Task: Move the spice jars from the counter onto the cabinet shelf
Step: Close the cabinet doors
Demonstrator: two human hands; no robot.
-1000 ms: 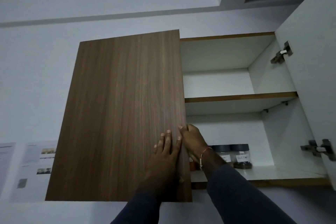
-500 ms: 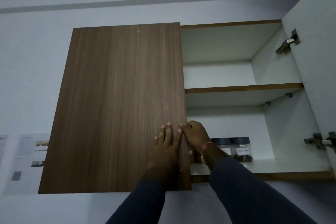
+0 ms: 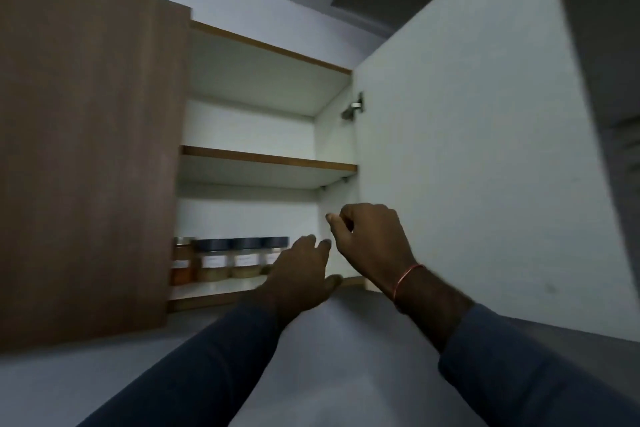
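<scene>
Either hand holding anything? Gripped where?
Nothing in the left hand, fingers straight by the jars; right hand curled at the edge of the open door, grip unclear.

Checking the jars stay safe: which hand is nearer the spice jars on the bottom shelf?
Left. The left hand overlaps the rightmost of the spice jars in view; the right hand is farther right, higher, by the open door.

readable text: none | white labels (image 3: 213,261) on spice jars (image 3: 245,270), lower shelf, 8 o'clock: too blurred
</scene>
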